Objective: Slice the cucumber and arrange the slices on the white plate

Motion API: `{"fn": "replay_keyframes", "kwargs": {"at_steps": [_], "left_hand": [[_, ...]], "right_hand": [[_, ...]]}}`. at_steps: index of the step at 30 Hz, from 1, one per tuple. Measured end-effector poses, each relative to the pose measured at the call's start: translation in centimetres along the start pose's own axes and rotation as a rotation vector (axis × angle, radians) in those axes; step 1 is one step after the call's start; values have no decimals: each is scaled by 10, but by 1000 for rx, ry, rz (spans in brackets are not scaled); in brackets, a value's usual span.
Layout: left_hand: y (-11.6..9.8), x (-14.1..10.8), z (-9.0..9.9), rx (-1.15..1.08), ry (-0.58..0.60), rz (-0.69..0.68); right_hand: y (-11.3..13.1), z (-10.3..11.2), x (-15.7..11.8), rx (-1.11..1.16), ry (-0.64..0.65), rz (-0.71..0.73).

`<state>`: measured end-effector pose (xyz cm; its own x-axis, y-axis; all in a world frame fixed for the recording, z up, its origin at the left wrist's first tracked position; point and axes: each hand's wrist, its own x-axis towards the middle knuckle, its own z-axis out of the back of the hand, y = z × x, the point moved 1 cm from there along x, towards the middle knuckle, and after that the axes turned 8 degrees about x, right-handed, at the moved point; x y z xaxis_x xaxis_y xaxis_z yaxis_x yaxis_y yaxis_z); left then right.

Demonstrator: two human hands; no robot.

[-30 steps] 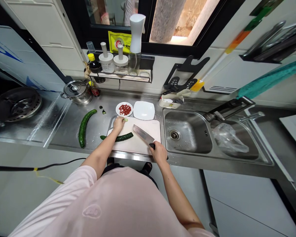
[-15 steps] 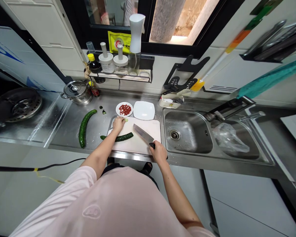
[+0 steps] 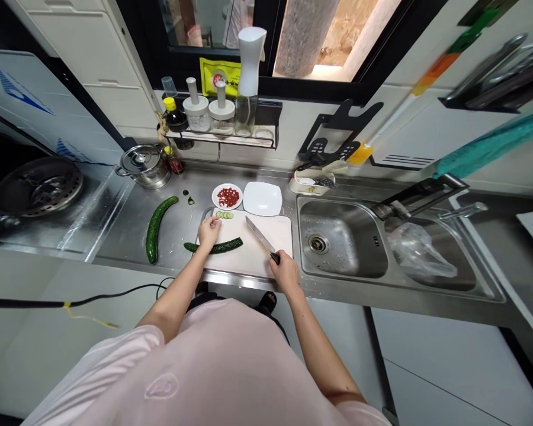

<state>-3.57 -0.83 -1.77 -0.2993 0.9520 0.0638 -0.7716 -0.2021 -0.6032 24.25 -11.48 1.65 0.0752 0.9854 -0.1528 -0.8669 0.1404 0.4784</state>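
Note:
My right hand (image 3: 286,271) is wrapped round the black handle of a kitchen knife (image 3: 260,235), whose blade slants up and left over the white cutting board (image 3: 266,260). My left hand (image 3: 208,232) hovers over the board's left side, empty, its fingers loosely bent and slightly apart. Just beyond those fingertips, a few overlapping cucumber slices (image 3: 224,215) lie along the board's far edge. A cut cucumber (image 3: 227,245) rests across the board and partly passes beneath my left wrist. On the steel counter to the left lies a whole cucumber (image 3: 154,232).
Behind the board stand a plate of chopped red pieces (image 3: 215,202) and a white square plate (image 3: 262,199). Cucumber end pieces (image 3: 190,200) and a lidded pot (image 3: 144,168) are at left. To the right is a sink (image 3: 344,260); a seasoning rack (image 3: 249,141) hangs above.
My left hand has drawn back towards me from the far edge of the board, uncovering the row of cucumber slices. The knife stays in my right hand, its blade turned slightly.

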Motion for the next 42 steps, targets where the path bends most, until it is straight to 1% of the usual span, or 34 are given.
{"fn": "replay_keyframes", "kwargs": {"at_steps": [2, 5, 8, 11, 15, 22, 27, 32, 42], "left_hand": [[-2, -13, 4, 12, 3, -69], [-6, -32, 6, 28, 27, -231], [-10, -46, 4, 62, 49, -382], [-13, -54, 1, 102, 75, -492], [-15, -59, -2, 124, 102, -576], [-13, -59, -12, 133, 138, -679], [-10, -60, -16, 187, 154, -727], [-9, -60, -16, 213, 163, -742], [-12, -62, -14, 248, 137, -746]], "right_hand": [[3, -2, 2, 8, 16, 2], [9, -5, 4, -19, 57, -11], [17, -5, 5, -80, 111, -36], [27, -4, 3, -124, 176, -33], [37, -3, -2, -136, 229, 3], [47, -3, -9, -138, 259, 48], [49, -6, -10, -156, 271, 45], [48, -7, -11, -149, 276, 57], [50, -7, -11, -150, 295, 51]]}}
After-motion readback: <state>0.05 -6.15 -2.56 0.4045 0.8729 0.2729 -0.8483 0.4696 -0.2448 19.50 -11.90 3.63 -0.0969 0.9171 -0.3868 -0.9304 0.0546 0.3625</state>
